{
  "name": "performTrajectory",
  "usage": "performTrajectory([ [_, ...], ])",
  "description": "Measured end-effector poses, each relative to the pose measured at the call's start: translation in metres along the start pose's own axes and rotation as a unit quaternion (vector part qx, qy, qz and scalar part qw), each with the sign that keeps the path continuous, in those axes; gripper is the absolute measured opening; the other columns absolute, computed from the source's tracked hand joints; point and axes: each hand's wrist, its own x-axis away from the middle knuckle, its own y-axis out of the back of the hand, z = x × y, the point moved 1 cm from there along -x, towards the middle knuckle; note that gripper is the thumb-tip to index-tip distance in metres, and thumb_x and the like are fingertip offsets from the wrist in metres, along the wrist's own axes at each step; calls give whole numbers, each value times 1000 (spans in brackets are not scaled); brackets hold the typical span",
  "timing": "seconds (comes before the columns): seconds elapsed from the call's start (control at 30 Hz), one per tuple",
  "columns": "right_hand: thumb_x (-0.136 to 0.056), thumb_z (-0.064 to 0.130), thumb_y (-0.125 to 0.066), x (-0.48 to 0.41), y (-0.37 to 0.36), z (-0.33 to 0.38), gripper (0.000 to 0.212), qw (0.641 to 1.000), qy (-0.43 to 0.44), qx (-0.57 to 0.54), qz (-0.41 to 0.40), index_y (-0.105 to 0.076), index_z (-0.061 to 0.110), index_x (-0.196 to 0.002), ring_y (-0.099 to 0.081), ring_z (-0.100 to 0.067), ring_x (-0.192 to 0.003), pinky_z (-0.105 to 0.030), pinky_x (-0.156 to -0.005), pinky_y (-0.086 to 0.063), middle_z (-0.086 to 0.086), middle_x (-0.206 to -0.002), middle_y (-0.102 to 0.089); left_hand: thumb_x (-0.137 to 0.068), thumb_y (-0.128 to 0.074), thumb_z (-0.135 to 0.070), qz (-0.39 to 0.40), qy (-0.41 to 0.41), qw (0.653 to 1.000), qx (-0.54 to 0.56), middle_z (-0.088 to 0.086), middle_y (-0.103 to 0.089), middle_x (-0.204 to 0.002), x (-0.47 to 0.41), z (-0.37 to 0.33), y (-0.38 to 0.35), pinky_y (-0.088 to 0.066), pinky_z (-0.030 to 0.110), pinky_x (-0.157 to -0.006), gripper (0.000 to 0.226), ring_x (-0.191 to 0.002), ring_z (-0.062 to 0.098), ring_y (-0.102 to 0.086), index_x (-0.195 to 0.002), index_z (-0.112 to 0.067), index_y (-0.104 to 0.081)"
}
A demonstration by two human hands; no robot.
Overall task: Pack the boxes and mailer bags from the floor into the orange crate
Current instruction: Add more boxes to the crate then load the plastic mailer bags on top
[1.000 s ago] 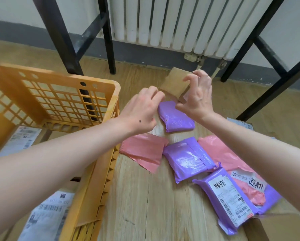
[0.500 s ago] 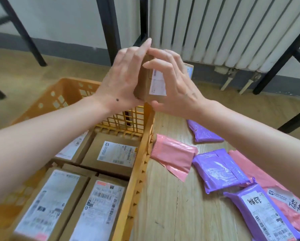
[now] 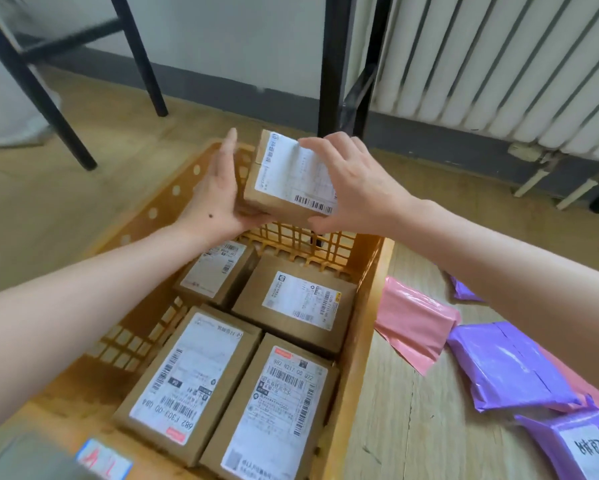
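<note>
Both hands clamp one small cardboard box (image 3: 284, 181) from opposite sides. Left hand (image 3: 215, 199): fingers straight and pressed flat on the box's 9 o'clock face, thumb hooked under its near bottom edge. Right hand (image 3: 357, 188): fingers curled over the 3 o'clock side and onto the white shipping label, thumb under the near right corner. So the box sits between the two palms, label up, tilted toward the camera, held in the air above the far end of the orange crate (image 3: 357, 306).

Below it, inside the crate: four labelled boxes (image 3: 294, 303) in a two-by-two layout, sides touching or close.

Outward at 3 to 5 o'clock of the crate, on the wood floor (image 3: 412, 427): pink mailer bag (image 3: 412, 323) just beside the crate wall, purple mailer bags (image 3: 509, 368) further right.

At 12 to 2 o'clock: black frame legs (image 3: 332, 64), white radiator (image 3: 499, 64).
</note>
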Motion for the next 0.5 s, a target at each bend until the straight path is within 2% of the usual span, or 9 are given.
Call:
performTrajectory([
  [0.03,-67,46,-77,-5,-8,3,99,1000,-21,-3,17,-22,25,-146,-35,-20,-124,-32,-97,-40,-3,-139,-36,-67,-84,-34,20,61,998,-10,14,-33,-148,2,12,-7,-37,40,-107,112,-136,28,-35,-149,-12,-11],
  [0.07,-67,46,-78,-9,-17,4,99,998,-44,-1,37,-22,25,-146,-36,-21,-123,-33,-95,-42,-3,-138,-37,-72,-81,-32,55,111,992,-29,14,-44,-139,4,23,-16,-45,36,-97,92,-127,28,-45,-143,-9,-28],
  [0.13,-66,46,-79,-14,-36,4,99,993,-89,10,78,-23,25,-145,-40,-24,-121,-37,-92,-45,-6,-136,-39,-82,-72,-28,146,173,972,-60,11,-62,-108,12,39,-36,-49,27,-69,40,-96,22,-60,-111,-5,-57],
  [0.2,-66,45,-80,-16,-54,-2,96,986,-125,25,111,-27,24,-143,-42,-28,-121,-40,-90,-48,-9,-137,-40,-85,-66,-26,229,198,950,-83,8,-63,-86,20,48,-57,-48,28,-60,21,-79,21,-60,-89,-6,-64],
  [0.23,-66,44,-80,-16,-61,-6,94,982,-137,32,125,-29,24,-142,-43,-30,-119,-40,-89,-48,-11,-136,-40,-86,-65,-26,258,201,941,-91,7,-62,-83,23,50,-66,-47,28,-59,20,-78,21,-59,-88,-6,-66],
  [0.27,-66,44,-81,-16,-67,-10,93,979,-146,38,136,-30,24,-141,-44,-30,-117,-40,-88,-49,-12,-134,-41,-86,-63,-25,277,201,935,-94,8,-62,-87,25,50,-74,-47,28,-63,22,-81,22,-59,-95,-5,-67],
  [0.37,-67,44,-81,-16,-79,-19,96,972,-156,54,167,-28,22,-144,-46,-32,-116,-41,-88,-49,-14,-133,-43,-89,-59,-25,311,208,923,-84,11,-56,-125,28,48,-91,-46,31,-86,48,-112,25,-54,-133,-7,-49],
  [0.43,-68,44,-82,-17,-88,-22,98,967,-155,70,192,-26,21,-145,-47,-35,-119,-42,-90,-49,-16,-135,-43,-89,-58,-25,322,200,921,-88,10,-51,-133,30,49,-97,-43,30,-90,52,-121,26,-49,-137,-10,-43],
  [0.5,-68,44,-81,-17,-95,-24,101,958,-151,91,225,-23,20,-147,-47,-36,-120,-44,-91,-49,-18,-135,-43,-88,-58,-24,321,183,924,-96,8,-54,-130,33,55,-101,-45,30,-92,46,-117,24,-51,-131,-13,-48],
])
